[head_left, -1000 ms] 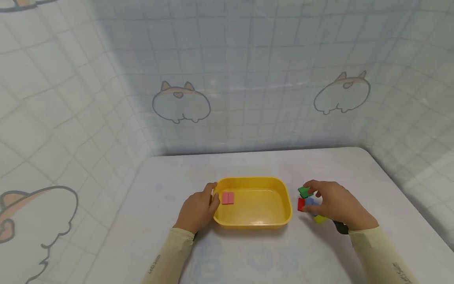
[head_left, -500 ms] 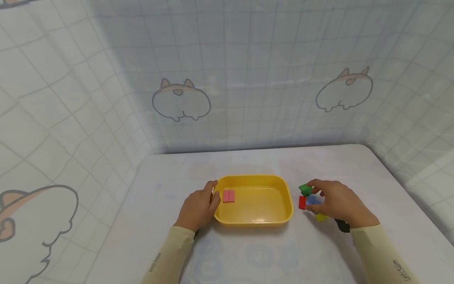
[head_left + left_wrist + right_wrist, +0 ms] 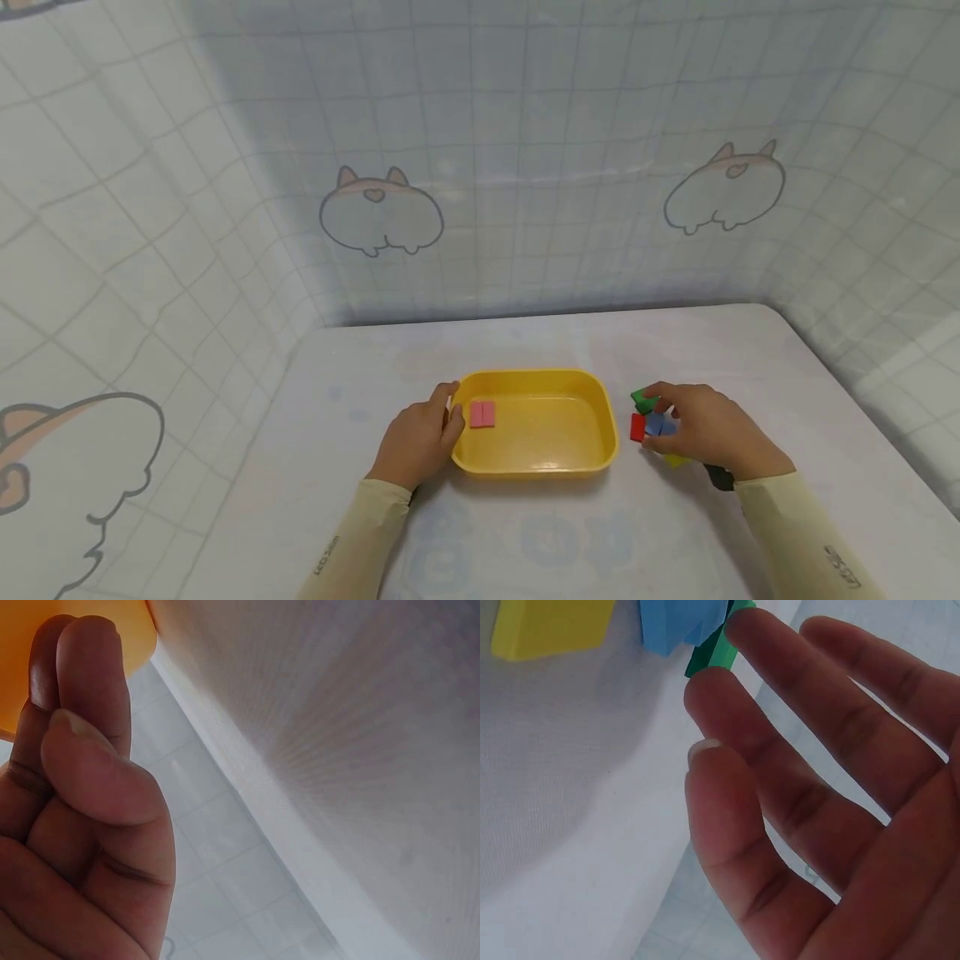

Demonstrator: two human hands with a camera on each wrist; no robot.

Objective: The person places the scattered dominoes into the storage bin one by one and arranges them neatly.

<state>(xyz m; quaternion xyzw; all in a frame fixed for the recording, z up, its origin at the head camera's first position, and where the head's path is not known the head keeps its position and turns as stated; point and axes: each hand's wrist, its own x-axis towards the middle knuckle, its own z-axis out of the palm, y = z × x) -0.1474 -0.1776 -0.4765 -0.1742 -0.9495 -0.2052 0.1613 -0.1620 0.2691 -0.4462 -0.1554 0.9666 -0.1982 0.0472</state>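
A yellow tray point(image 3: 555, 429) lies on the table with two pink blocks point(image 3: 482, 414) side by side in its left part. My left hand point(image 3: 415, 437) rests against the tray's left side, index finger and thumb at the rim. To the right of the tray, my right hand point(image 3: 708, 429) hovers over a small group of blocks, thumb and fingers apart and nothing between them. A green block point(image 3: 642, 398), a red block point(image 3: 637, 427), blue blocks point(image 3: 658, 424) and a yellow block point(image 3: 551, 626) lie there. The hand partly covers the group in the head view.
The white table point(image 3: 525, 542) has its far edge just before a tiled-pattern curtain point(image 3: 525, 208). Similar curtains stand on the left and right. Something dark point(image 3: 720, 477) shows beneath the right wrist.
The right hand's thumb and index finger have spread slightly, so more of the blue blocks shows. The left hand and the tray have stayed in place.
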